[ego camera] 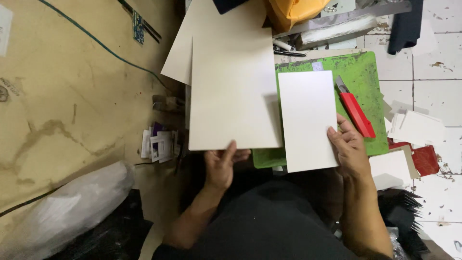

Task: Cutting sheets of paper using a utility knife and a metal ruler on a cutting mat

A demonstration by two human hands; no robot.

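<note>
Holding a cream board (233, 91) at its near edge, the left hand (220, 166) is pinching; the right hand (349, 147) is gripping a white card (308, 118), long axis pointing away, over the green mat (370, 77)

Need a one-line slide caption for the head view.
Left hand holds a large cream sheet and right hand a smaller white sheet over a green cutting mat, red utility knife alongside.
</note>
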